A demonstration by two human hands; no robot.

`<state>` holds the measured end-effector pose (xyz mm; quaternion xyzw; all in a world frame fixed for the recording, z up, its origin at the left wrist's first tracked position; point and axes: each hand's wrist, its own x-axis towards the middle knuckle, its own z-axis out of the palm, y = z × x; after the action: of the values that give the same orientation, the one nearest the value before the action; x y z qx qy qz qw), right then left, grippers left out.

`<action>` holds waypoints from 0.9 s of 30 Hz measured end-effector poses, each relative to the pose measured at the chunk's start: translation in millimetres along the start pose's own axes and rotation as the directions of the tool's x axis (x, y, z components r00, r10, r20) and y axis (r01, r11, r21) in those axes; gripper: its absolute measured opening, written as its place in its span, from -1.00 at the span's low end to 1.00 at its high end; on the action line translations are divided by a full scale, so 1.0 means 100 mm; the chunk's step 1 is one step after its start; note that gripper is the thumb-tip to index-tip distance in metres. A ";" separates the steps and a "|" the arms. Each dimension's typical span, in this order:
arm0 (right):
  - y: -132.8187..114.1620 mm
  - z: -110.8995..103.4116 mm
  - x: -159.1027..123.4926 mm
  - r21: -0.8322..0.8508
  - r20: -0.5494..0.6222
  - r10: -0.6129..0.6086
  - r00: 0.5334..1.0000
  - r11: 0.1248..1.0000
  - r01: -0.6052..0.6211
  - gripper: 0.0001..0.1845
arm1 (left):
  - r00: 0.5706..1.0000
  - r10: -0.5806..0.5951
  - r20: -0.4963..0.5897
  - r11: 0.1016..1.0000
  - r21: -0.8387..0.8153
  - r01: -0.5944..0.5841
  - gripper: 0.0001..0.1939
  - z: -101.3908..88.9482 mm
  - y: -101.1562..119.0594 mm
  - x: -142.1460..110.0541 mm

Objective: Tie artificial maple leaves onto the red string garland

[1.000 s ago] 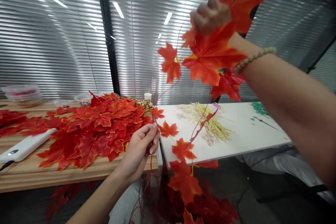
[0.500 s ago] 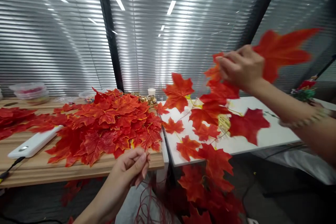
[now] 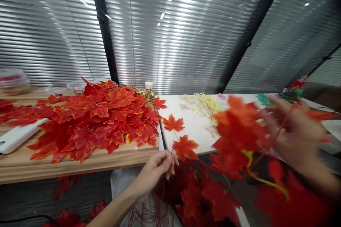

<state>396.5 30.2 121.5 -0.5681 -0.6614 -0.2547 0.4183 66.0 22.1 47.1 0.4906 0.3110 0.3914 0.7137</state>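
Note:
My left hand (image 3: 161, 163) is pinched on a thin red string, in front of the gap between two tables. Loose red strings (image 3: 149, 211) hang below it over my lap. On the right, my raised right hand (image 3: 295, 131) is smeared by motion, with a garland of artificial maple leaves (image 3: 237, 127) gripped in it; its exact finger positions are blurred. Red and orange leaves on yellowish stems hang from this hand and trail past my left hand. A smaller maple leaf (image 3: 184, 147) lies just right of my left fingertips.
A heap of red maple leaves (image 3: 103, 117) covers much of the wooden table (image 3: 106, 168). A white device (image 3: 21, 136), plastic tubs (image 3: 13, 81) and a paper cup (image 3: 149, 85) stand there. Yellow shredded strips (image 3: 207, 103) lie on the white table (image 3: 190, 124).
My right hand has come down and outward to the right with the leaf garland. My left hand keeps its pinch and appears further right as the view has turned.

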 end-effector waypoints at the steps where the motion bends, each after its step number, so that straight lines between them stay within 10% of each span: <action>1: -0.07 0.14 -0.16 0.109 0.078 0.012 0.997 0.994 -0.021 -0.43 | 1.000 -0.008 -0.011 1.000 -0.010 0.008 -0.69 0.02 -0.03 0.01; 4: -0.22 0.53 -0.59 0.357 0.453 -0.064 0.889 0.927 -0.115 -0.63 | 1.000 -0.015 0.000 0.995 -0.096 0.015 -0.69 -0.05 -0.07 -0.09; 11: -0.22 0.58 -0.79 0.499 0.601 -0.123 0.790 0.830 -0.250 -0.67 | 0.998 -0.038 0.044 0.999 -0.021 0.039 -0.37 -0.71 -0.06 -0.63; 16: -0.37 0.40 -0.74 0.570 0.820 -0.459 0.341 0.706 -0.421 -0.69 | 0.969 -0.171 0.178 0.985 0.030 0.169 -0.29 -0.95 -0.06 -0.72; 18: -0.46 0.41 -0.75 0.589 0.808 -0.532 0.251 0.727 -0.353 -0.74 | 0.992 -0.071 0.101 0.997 0.008 0.071 -0.32 -0.84 0.00 -0.68; 27: -0.80 1.18 -0.66 0.446 0.750 -0.236 0.618 0.870 -0.210 -0.75 | 0.990 -0.067 -0.126 0.998 0.015 0.069 -0.59 -0.43 0.08 -0.58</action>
<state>288.1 72.6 15.6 -0.4897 -0.8225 0.1940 0.2146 -1.1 -6.8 43.6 0.4609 0.3756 0.3941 0.7008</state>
